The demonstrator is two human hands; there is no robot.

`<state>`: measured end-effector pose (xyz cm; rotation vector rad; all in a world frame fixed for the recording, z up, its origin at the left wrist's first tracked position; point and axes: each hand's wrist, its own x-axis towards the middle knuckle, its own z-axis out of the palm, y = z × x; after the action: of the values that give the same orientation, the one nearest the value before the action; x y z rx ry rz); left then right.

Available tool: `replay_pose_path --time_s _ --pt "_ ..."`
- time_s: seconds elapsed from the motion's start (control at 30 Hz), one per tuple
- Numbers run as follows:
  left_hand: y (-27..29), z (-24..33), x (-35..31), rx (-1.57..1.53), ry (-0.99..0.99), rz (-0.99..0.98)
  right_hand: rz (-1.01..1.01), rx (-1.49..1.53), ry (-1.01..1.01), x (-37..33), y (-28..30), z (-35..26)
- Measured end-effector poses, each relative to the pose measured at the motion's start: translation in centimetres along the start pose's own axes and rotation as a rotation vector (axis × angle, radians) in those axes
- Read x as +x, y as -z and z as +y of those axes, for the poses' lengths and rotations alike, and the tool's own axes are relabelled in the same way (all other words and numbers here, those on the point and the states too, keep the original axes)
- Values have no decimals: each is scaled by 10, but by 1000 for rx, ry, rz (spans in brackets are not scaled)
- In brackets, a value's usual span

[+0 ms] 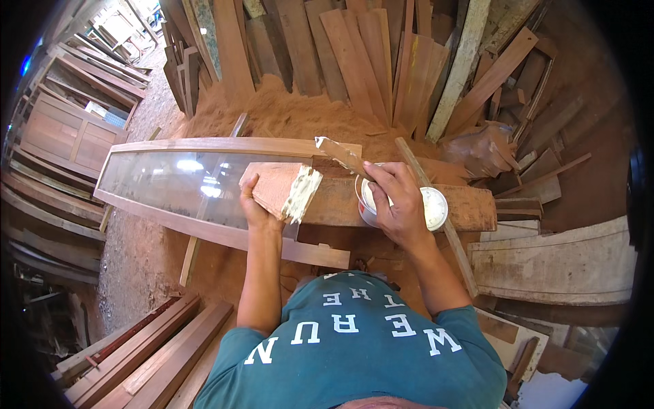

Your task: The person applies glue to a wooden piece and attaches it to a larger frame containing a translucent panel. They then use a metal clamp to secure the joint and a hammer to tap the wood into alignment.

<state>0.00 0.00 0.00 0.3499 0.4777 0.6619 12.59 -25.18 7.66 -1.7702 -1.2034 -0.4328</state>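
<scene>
The frame [238, 234], with its glass [139, 178], lies in front of me and to my left, and the plank [471, 208] reaches out to the right past the ends of its rails. The block [264, 187] is up in the air over the frame's right part, its broad face toward me; my left hand [259, 210] is closed around its lower left edge, thumb up along the side, well away from the coated end. The tub [368, 213] stands on the plank, short of the plank's right end and partly behind my right hand [397, 198]. A white disc [434, 208] sits just beside it, nearer that end; whether it is a lid, I cannot tell. My right fingers pinch the stick [346, 158] near its lower end, its tip pointing up and left, apart from the block. White paste [302, 193] covers the block's right end in thick, uneven ridges, and a dab clings to the stick's tip. To spread it well, I would lay the stick nearly flat, draw it lightly from one corner to the other, level the ridges, and catch the overhang before it drops onto the glass.
</scene>
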Motion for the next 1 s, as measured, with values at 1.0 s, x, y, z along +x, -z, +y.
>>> replay_pose_path --time_s 1.0 --pt "-34 3 -6 -54 -38 -48 77 129 -1 -24 -38 7"
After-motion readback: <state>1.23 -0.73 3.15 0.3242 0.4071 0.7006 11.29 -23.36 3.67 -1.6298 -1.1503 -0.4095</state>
